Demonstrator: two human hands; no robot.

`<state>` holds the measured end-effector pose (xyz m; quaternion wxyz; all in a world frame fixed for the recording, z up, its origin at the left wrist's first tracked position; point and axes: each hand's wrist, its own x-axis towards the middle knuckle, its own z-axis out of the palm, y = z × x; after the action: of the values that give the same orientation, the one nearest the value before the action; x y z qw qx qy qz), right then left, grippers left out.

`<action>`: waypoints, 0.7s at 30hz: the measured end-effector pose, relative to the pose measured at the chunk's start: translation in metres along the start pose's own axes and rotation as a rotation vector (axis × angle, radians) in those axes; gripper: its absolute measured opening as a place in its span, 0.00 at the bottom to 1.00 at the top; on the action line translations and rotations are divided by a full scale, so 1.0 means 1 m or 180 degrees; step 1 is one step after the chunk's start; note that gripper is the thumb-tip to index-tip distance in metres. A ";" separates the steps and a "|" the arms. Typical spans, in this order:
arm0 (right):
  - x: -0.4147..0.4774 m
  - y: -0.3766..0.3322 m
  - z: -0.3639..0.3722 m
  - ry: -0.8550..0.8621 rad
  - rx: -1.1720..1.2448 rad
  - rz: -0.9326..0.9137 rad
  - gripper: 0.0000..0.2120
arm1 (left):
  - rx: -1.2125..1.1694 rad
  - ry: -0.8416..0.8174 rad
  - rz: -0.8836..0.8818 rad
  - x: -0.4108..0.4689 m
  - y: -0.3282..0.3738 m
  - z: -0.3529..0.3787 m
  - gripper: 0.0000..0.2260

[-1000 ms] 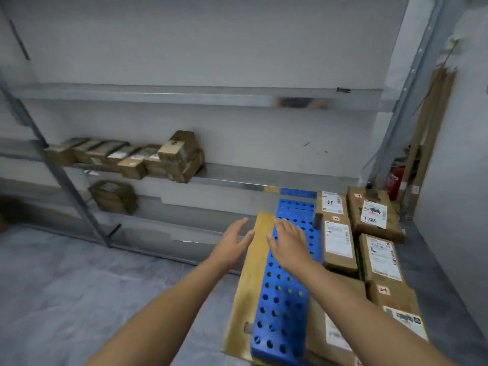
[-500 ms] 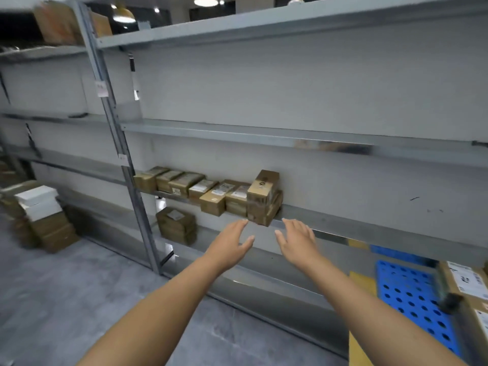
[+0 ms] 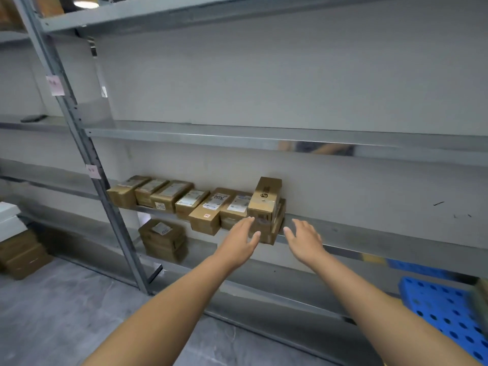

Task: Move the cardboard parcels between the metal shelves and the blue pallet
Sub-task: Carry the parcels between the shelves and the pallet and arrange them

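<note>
A row of several cardboard parcels (image 3: 200,204) lies on a middle metal shelf (image 3: 369,233). At its right end a small stack of parcels (image 3: 265,202) stands taller, the top box upright. My left hand (image 3: 241,241) is open just left of and in front of that stack. On the stack's other side my right hand (image 3: 305,236) is also open, fingers spread. Neither hand holds anything. The blue pallet (image 3: 446,313), full of round holes, shows at the lower right corner.
A grey upright post (image 3: 87,159) divides the shelving at left. One parcel stack (image 3: 163,239) sits on the lowest shelf. More brown and white boxes (image 3: 18,249) stand on the grey floor at far left. The upper shelves (image 3: 237,133) stretch across the view.
My view has swung from the pallet up and left to the shelves. Both open hands have come closer to the tall stack at the row's right end, one on each side.
</note>
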<state>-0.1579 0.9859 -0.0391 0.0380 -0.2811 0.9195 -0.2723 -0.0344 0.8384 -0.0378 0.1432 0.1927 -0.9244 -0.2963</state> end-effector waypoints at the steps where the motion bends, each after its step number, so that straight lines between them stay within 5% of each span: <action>1: 0.018 0.000 0.003 -0.0039 0.0141 0.0069 0.24 | 0.0025 0.0022 0.0012 0.019 -0.001 -0.001 0.25; 12: 0.194 0.008 0.055 -0.0261 0.1675 0.0753 0.25 | -0.0245 0.0100 -0.0550 0.198 -0.038 0.026 0.22; 21: 0.231 0.005 0.106 -0.0448 0.3016 0.1634 0.31 | -0.0912 -0.0215 -0.1163 0.250 -0.062 0.055 0.28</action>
<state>-0.3309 0.8142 -0.1120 0.2873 -0.0172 0.7304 -0.6194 -0.2598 0.7085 -0.0801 0.0821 0.3245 -0.8269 -0.4518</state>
